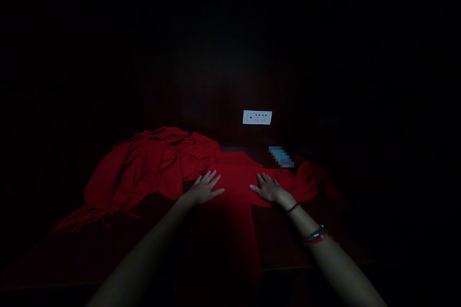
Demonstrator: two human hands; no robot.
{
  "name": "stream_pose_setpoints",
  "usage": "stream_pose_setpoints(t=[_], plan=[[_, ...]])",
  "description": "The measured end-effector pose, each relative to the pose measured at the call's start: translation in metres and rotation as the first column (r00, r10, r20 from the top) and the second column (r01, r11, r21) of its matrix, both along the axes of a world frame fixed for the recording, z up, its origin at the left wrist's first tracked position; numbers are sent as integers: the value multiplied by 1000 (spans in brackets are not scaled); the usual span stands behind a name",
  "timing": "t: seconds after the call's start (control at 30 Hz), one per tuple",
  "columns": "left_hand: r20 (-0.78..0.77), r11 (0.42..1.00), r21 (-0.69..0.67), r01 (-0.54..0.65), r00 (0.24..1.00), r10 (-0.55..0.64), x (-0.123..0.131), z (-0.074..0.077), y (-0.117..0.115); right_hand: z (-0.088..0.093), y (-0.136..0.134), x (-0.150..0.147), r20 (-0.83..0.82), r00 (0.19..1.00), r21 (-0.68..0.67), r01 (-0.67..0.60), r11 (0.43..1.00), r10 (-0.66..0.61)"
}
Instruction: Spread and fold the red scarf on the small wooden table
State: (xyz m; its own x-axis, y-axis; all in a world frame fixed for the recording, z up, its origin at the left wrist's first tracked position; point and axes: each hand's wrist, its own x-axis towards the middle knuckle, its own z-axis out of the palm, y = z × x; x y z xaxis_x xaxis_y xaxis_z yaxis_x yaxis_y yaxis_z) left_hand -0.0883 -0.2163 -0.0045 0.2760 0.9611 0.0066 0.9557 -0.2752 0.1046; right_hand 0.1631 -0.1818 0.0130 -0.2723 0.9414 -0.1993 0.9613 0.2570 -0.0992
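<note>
One dark table (288, 240) carries everything, its near edge barely showing in the gloom. One red cloth (144, 172) lies across it, bunched toward the far left, with a flat strip running to the near edge between my arms. My left hand (203, 189) and right hand (270, 189) both lie open on the cloth's middle, palms down and fingers spread, gripping nothing. One white socket plate (257, 117) sits on the wall behind. One small pale object (281, 157), too blurred to identify, lies beyond my right hand. Two bands (317, 235) circle my right wrist, and there is one ring (207, 178) on my left hand.

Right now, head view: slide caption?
Left hand and right hand lie flat on a red scarf; white outlet panel behind.
</note>
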Motion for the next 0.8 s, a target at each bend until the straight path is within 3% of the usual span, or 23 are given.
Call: stream_pose_setpoints(t=[0.1,0.2,0.3,0.47,0.57,0.7,0.8], plan=[[-24,981,161,-111,993,117,-1,7,-2,6,-1,6,-4,1000,77,-9,997,9],[-38,933,254,-255,961,273,1,15,-5,6,-2,3,-77,989,193,-106,975,123],[-10,911,212,-353,931,364,3,20,-6,0,-3,-7,-104,974,191,-180,965,203],[89,882,99,-460,887,453,-3,21,-4,-4,-4,-16,-125,978,196,-141,970,167],[108,875,34,-482,873,477,-6,21,-4,-3,-9,-17,-169,957,239,-190,952,234],[102,888,-3,-460,883,458,-7,21,-4,-1,-18,-19,-133,930,107,-330,938,342],[107,900,-43,-434,893,436,-6,21,-4,4,-18,-13,-136,918,144,-353,924,372]])
